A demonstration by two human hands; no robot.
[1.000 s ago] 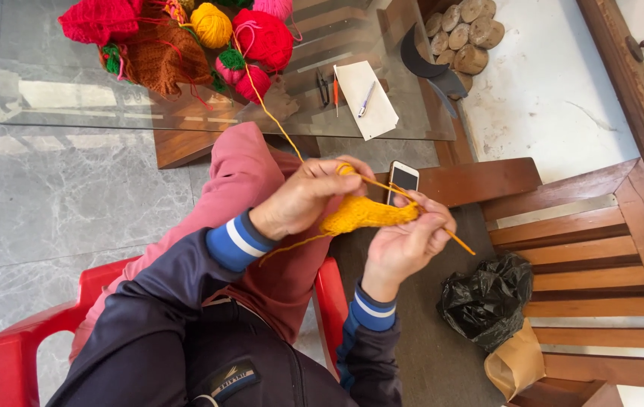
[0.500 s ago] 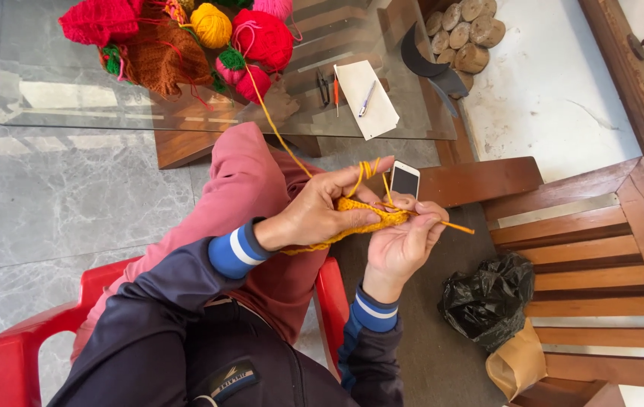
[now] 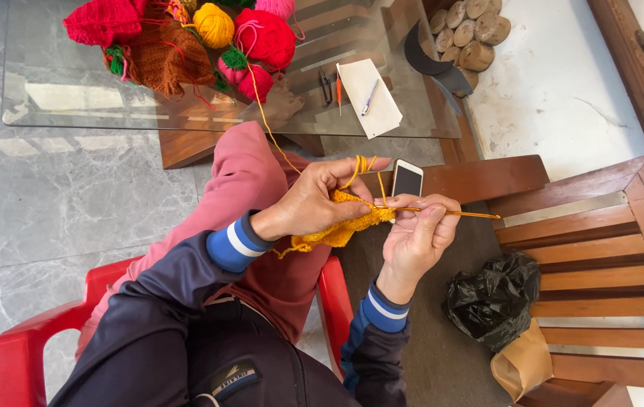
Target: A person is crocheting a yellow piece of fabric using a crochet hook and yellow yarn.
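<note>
Sideways, one crochet hook [image 3: 458, 214] is pointing toward nine o'clock, right hand [image 3: 416, 237] pinching it, left hand [image 3: 314, 202] gripping one yellow crochet piece [image 3: 341, 226].

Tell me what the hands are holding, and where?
The left hand pinches the orange crochet piece at its top edge, yarn looped over a finger. The right hand holds the hook near its front end.
</note>
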